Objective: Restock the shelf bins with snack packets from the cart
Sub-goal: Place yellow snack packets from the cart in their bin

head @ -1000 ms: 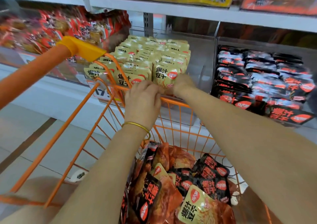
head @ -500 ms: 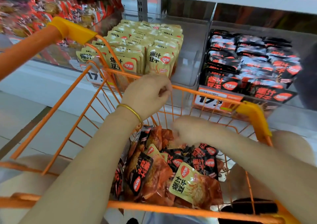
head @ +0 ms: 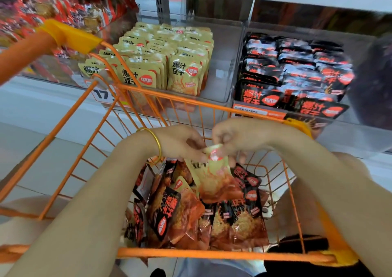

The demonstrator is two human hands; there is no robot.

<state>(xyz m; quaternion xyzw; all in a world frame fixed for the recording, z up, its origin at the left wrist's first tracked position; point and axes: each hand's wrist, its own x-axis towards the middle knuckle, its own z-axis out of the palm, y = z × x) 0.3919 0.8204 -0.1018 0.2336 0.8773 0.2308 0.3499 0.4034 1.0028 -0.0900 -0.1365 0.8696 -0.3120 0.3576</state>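
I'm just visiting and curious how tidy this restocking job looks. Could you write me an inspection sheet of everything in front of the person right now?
Surface: orange wire cart pulled up against a white shelf ledge.
Job's things: yellow packet held above a pile of packets in the cart; clear bin holds rows of yellow packets with a gap on its right; black packets fill the next bin.
Clutter: nothing seen.
Hands: left hand and right hand both pinch the yellow packet's top.
Cables: nothing seen.
Surroundings: red packets at far left; price label; blurred dark shape at right, cannot tell what.
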